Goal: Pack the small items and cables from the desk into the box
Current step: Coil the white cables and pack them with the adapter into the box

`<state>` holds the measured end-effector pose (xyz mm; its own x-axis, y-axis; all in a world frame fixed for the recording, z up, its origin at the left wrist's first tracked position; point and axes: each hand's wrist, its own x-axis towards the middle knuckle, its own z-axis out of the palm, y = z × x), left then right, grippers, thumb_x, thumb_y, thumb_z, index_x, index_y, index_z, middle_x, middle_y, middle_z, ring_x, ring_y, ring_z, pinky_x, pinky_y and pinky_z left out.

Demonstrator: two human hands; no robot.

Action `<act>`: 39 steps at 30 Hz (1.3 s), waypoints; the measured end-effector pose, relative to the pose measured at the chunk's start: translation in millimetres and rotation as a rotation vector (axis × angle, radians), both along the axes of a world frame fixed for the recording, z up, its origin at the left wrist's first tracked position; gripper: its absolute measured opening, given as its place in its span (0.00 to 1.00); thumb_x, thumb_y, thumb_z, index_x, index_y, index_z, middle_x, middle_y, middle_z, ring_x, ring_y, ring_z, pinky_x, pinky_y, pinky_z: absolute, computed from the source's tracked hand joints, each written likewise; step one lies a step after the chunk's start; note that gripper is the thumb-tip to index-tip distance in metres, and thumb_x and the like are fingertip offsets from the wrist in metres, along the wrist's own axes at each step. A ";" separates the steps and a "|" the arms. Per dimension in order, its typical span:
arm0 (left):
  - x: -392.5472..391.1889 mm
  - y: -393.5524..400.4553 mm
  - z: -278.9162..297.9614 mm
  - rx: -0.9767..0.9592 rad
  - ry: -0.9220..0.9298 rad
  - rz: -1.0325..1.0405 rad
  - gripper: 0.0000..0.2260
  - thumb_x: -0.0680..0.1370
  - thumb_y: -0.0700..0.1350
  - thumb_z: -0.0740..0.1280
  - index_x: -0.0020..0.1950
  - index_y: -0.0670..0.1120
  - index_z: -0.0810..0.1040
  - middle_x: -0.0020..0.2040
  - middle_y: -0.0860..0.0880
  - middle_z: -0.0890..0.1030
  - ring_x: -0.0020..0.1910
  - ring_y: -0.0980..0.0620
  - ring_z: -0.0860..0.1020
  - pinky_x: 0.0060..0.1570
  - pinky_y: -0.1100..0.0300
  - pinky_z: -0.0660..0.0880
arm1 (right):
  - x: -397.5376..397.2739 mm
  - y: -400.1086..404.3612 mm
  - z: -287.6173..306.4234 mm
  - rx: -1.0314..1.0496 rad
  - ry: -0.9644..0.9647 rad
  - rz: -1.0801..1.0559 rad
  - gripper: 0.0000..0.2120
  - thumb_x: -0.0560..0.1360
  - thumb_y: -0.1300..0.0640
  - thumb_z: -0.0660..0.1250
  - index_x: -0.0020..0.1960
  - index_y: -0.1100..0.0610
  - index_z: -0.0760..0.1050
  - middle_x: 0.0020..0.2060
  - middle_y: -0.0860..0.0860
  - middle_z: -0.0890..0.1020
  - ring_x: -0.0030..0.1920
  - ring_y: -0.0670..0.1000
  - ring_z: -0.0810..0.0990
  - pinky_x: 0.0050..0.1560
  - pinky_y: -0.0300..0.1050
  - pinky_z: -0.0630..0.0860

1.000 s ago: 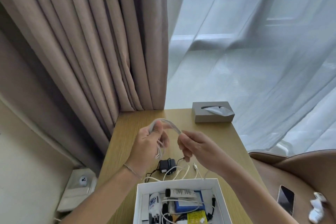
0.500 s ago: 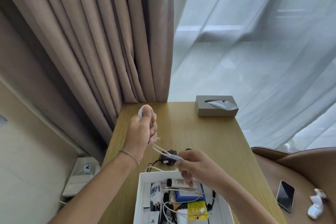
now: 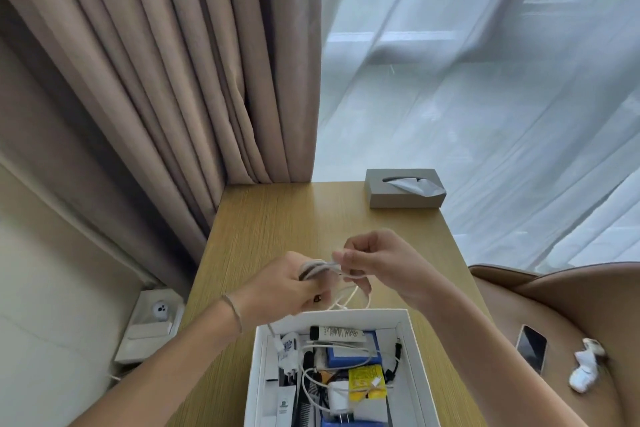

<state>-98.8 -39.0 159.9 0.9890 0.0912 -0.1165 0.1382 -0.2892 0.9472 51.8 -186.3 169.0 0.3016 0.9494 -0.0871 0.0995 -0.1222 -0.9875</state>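
A coiled white cable [image 3: 320, 268] is held above the wooden desk [image 3: 277, 218], just beyond the box. My left hand [image 3: 280, 286] grips the coil's loops. My right hand [image 3: 374, 262] pinches a strand of the same cable next to the coil; loose loops hang down toward the box rim. The white box [image 3: 414, 357] lies open at the desk's near edge and holds several items: a white tube, blue packs, a yellow packet, white chargers and black cables. Whatever lies on the desk under my hands is hidden.
A grey tissue box [image 3: 403, 196] stands at the desk's far right corner. Beige curtains hang at the left, sheer ones at the right. A phone [image 3: 531, 348] and white crumpled item [image 3: 585, 369] lie on the brown chair. A wall socket [image 3: 159, 310] is at left.
My right hand has risen from the box's far edge to meet the left hand. The left hand has come down and to the right, with the cable bunched into a tighter coil.
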 end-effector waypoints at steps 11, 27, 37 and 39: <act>-4.1 4.9 -2.0 -0.321 -0.170 0.479 0.25 0.81 0.57 0.55 0.57 0.39 0.83 0.55 0.46 0.86 0.56 0.47 0.83 0.49 0.56 0.80 | -28.7 11.2 -42.8 0.080 0.241 -0.072 0.14 0.84 0.58 0.60 0.44 0.60 0.80 0.30 0.50 0.77 0.31 0.48 0.73 0.39 0.41 0.72; -21.2 43.4 25.8 -0.783 -0.396 0.745 0.20 0.83 0.56 0.58 0.35 0.49 0.75 0.28 0.51 0.66 0.23 0.54 0.67 0.26 0.61 0.70 | -26.3 26.6 -120.4 -0.251 -0.151 -0.236 0.13 0.83 0.57 0.63 0.40 0.55 0.75 0.34 0.49 0.78 0.37 0.49 0.74 0.43 0.45 0.71; -30.5 40.0 -26.8 0.072 0.011 0.782 0.19 0.81 0.64 0.55 0.49 0.54 0.80 0.41 0.41 0.84 0.30 0.51 0.74 0.32 0.55 0.74 | -20.8 33.1 -21.1 0.114 0.221 -0.213 0.14 0.85 0.59 0.58 0.45 0.61 0.79 0.26 0.46 0.66 0.27 0.47 0.64 0.31 0.39 0.71; -28.8 31.6 -31.7 -0.002 0.043 0.669 0.19 0.80 0.65 0.55 0.49 0.53 0.76 0.45 0.47 0.87 0.31 0.48 0.74 0.28 0.57 0.72 | -22.6 33.6 -6.4 0.160 0.230 -0.226 0.14 0.85 0.60 0.57 0.47 0.63 0.78 0.26 0.47 0.65 0.27 0.47 0.64 0.32 0.41 0.71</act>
